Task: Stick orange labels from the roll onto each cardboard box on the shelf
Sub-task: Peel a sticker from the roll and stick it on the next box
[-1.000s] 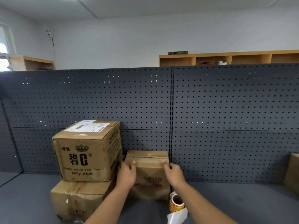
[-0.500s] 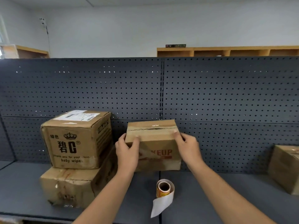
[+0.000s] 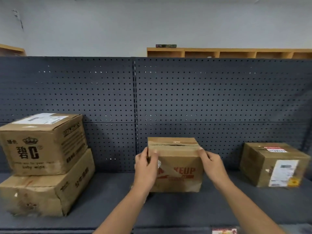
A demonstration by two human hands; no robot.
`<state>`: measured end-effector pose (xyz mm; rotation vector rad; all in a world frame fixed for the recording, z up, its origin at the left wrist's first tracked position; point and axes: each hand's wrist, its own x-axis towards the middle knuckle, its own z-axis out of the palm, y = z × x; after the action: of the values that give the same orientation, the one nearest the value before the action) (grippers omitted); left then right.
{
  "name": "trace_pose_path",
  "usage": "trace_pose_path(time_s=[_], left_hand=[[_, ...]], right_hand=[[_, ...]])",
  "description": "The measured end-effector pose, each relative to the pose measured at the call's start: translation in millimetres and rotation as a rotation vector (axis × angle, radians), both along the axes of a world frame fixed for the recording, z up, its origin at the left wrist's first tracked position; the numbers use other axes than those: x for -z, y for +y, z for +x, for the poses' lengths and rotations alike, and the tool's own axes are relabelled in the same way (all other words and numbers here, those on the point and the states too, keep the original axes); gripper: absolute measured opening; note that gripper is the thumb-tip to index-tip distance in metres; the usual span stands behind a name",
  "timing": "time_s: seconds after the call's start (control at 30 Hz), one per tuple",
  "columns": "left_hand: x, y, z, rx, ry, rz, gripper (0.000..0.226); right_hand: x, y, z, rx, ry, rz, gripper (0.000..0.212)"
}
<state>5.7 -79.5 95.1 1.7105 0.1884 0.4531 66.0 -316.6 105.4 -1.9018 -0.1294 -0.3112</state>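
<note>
Since earlier, the small box (image 3: 175,164) sits further right; my left hand (image 3: 146,168) and right hand (image 3: 213,166) grip its top corners with curled fingers. I judge this as positioning; next I need the label roll, out of view.

Open shelf on both sides of the middle box

Bare shelf floor (image 3: 114,196) lies between the two stacked boxes (image 3: 43,166) at lower left and the middle box (image 3: 179,168); a smaller gap separates it from the right box (image 3: 273,164). The peg wall (image 3: 168,92) blocks the back.
</note>
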Motion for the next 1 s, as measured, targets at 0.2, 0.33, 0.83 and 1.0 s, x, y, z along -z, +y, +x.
trace_pose_path(time_s=[0.2, 0.33, 0.83, 1.0], left_hand=[[29.3, -28.3, 8.5, 0.050, 0.044, -0.003, 0.035], [50.8, -30.4, 13.2, 0.067, 0.058, 0.044, 0.060], [78.5, -25.5, 9.8, 0.104, 0.119, 0.080, 0.076], [98.6, -29.9, -0.1, 0.197, 0.136, 0.081, 0.044]], right_hand=[[30.6, -29.7, 4.0, -0.012, 0.068, -0.054, 0.047], [39.6, -34.0, 4.3, -0.055, 0.076, -0.037, 0.034], [64.6, -46.6, 7.6, -0.085, 0.120, 0.067, 0.063], [85.0, -56.9, 2.5, -0.203, 0.180, 0.132, 0.070]])
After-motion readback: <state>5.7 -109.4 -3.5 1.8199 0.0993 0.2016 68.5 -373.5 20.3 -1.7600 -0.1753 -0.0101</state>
